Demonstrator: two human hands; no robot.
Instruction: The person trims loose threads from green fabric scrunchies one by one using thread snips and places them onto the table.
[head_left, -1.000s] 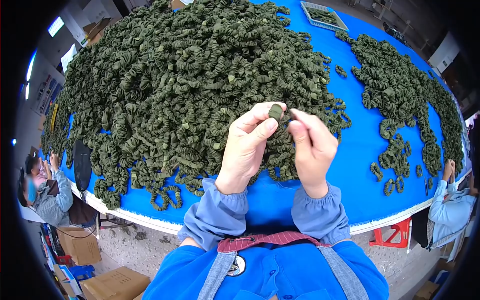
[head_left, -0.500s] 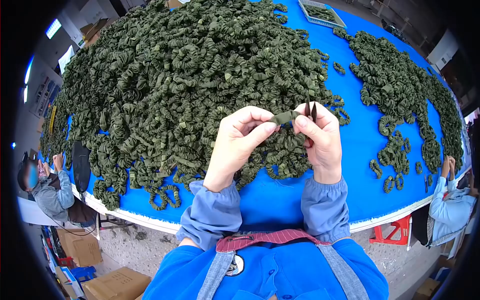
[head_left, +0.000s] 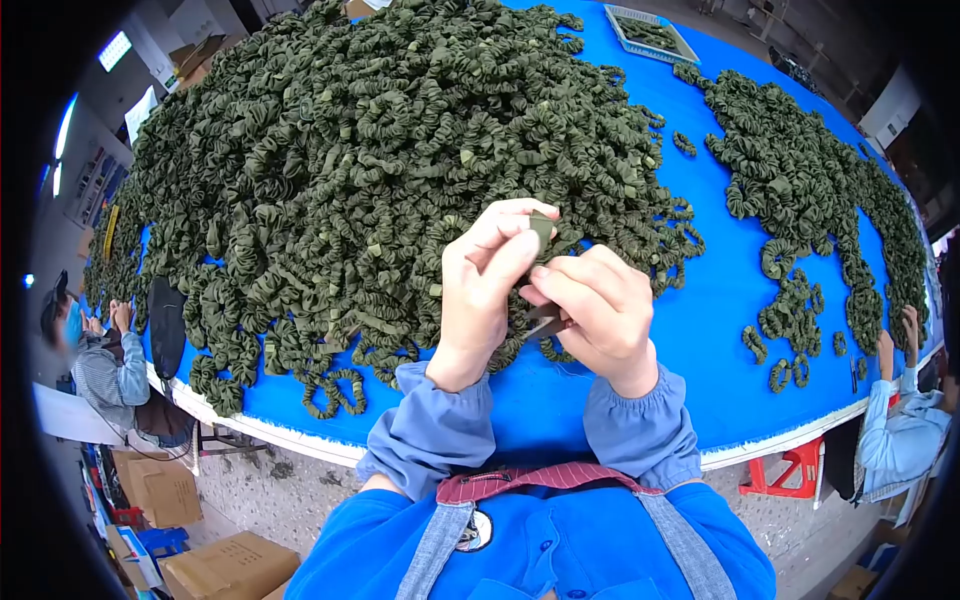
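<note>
My left hand pinches a dark green scrunchie between thumb and fingers; only a short flat piece of it shows above the fingertips. Close beside it, my right hand is closed on a small pair of scissors, whose dark blades point left below the fingers. The right fingertips are near the scrunchie, but whether they touch it I cannot tell. Behind both hands rises a big pile of similar green scrunchies.
A second heap of scrunchies lies to the right on the blue table cover. At the back stands a pale basket. Co-workers sit at the left and right edges. Cardboard boxes and a red stool are below.
My right hand has moved down and left, turning the scissors from pointing up to pointing left. The scrunchie, earlier stretched between both hands, now stands up in my left fingertips.
</note>
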